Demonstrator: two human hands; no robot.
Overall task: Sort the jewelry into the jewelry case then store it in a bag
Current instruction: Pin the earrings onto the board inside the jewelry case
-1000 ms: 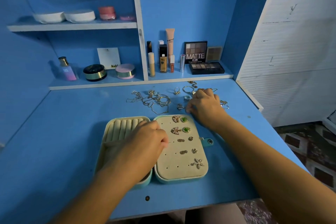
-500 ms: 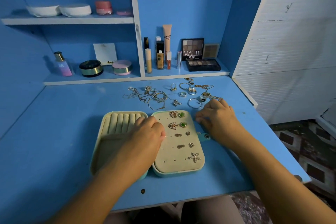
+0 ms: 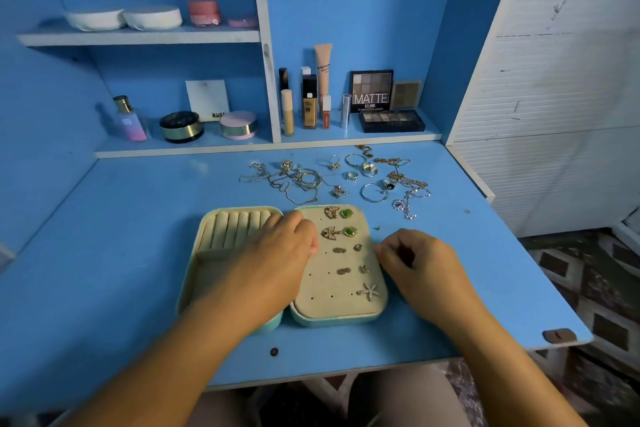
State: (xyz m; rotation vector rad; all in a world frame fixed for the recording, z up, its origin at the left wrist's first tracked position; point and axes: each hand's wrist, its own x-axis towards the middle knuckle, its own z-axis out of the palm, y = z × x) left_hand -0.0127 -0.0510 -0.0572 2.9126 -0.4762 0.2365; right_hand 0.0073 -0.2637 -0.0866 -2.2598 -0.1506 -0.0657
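**Light pieces, pinch gently**

The loose jewelry [image 3: 308,180] lies on the bench [image 3: 121,236] behind the open jewelry case [image 3: 239,229]: light, tangle-prone chains and tiny rings. I judge a fingertip pinch on a band best. The left hand [image 3: 280,253] rests across the case's middle, fingers loosely curled, gripping nothing. The right hand [image 3: 426,263] sits at its right edge, fingertips [image 3: 379,248] together; whether they hold anything I cannot tell.

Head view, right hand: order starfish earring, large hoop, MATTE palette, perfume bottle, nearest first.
1. starfish earring, in the case beside the right hand
2. large hoop, on the desk beyond
3. MATTE palette, on the shelf behind
4. perfume bottle, shelf's far left
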